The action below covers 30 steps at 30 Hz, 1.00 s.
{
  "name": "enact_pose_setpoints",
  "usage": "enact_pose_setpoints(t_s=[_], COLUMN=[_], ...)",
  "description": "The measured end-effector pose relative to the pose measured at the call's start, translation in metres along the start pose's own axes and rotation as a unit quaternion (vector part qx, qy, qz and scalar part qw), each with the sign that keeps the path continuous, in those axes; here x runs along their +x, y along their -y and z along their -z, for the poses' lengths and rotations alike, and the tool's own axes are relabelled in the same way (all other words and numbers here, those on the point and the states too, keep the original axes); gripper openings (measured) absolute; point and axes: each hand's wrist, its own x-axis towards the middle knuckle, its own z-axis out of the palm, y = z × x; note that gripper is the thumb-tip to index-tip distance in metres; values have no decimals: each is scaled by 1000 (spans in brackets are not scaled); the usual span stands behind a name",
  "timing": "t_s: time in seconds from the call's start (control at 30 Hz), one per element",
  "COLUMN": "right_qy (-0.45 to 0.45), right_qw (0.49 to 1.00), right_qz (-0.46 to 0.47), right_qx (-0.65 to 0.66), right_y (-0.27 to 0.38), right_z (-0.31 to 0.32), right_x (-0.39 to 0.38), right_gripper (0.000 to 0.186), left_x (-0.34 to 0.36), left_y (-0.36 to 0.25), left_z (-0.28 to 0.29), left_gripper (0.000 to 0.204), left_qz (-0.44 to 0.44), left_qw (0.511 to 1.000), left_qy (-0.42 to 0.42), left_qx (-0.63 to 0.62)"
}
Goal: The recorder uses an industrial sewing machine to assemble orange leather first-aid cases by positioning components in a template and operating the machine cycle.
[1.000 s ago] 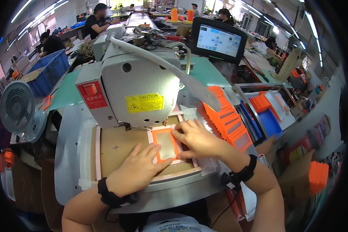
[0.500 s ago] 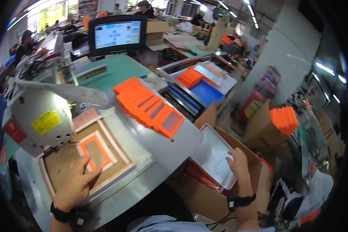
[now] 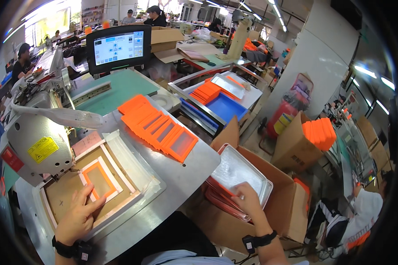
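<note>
My left hand (image 3: 77,215) lies with thumb and fingers spread on the brown template board (image 3: 70,192) under the sewing machine head (image 3: 42,145). Its fingertips touch the near left edge of an orange rectangular frame (image 3: 106,187), which sits inside a white border on the board. At the right, my right hand (image 3: 248,201) is curled at the near left rim of a shallow metal tray (image 3: 239,165). Its fingertips are pressed together, and what they hold, if anything, is hidden. More reddish-edged trays (image 3: 219,199) are stacked beneath it.
Overlapping orange frames (image 3: 159,132) lie on the metal tabletop (image 3: 181,181). The trays rest on an open cardboard box (image 3: 292,207). Behind stand a lit screen (image 3: 118,47), a blue tray (image 3: 227,106) and another box (image 3: 296,145) of orange pieces. A person in white (image 3: 362,212) is at the right.
My right hand has moved from the tray's right rim to its near left rim, and its fingers have curled in. My left hand stays by the orange frame. The whole view has shifted slightly.
</note>
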Motion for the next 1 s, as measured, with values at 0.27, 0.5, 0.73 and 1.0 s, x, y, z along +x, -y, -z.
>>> enact_pose_setpoints(t_s=[0.27, 0.5, 0.73, 1.0], right_qy=[-246, -169, 154, 234], right_qw=[965, 876, 868, 719], right_qz=[-47, 98, 468, 650], right_qx=[79, 441, 59, 75], right_y=[36, 113, 240, 328], right_z=[89, 117, 95, 48], right_x=[14, 50, 53, 69], right_gripper=[6, 8, 19, 18], left_x=[0, -17, -78, -111], left_y=[3, 2, -126, -130], left_z=[-2, 26, 73, 65], left_gripper=[40, 58, 55, 29], left_qz=[-22, -23, -30, 109], left_qw=[1000, 995, 977, 979], left_qy=[-8, -7, -207, -114], left_qx=[17, -93, 45, 126])
